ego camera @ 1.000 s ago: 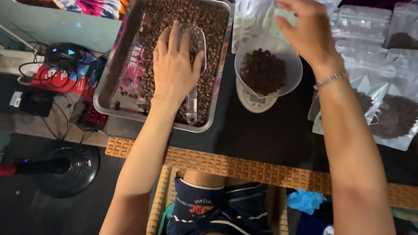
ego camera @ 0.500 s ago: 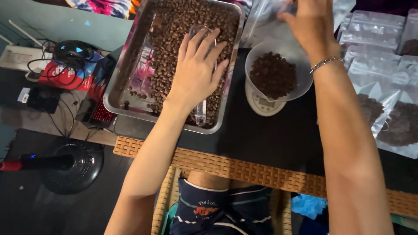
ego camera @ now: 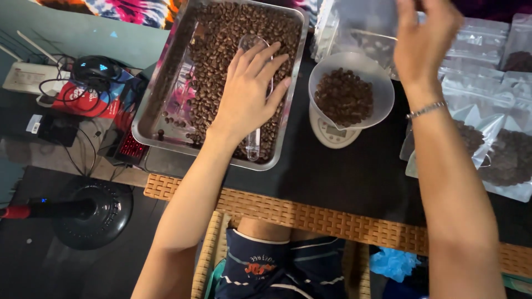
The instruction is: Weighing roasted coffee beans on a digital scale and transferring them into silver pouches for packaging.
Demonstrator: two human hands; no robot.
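l hand (ego camera: 249, 91) flat on clear scoop (ego camera: 254, 145) in bean tray (ego camera: 149, 119), fingers spread. r hand (ego camera: 424, 36) pinches clear bag (ego camera: 360, 22) over bowl (ego camera: 377, 105) on scale (ego camera: 332, 133), for weighing.

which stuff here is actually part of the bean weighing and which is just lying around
In use: left hand on clear scoop, metal tray of coffee beans, funnel bowl on white scale, right hand at clear bags.

Lying about: fan base, cables, blue cloth.
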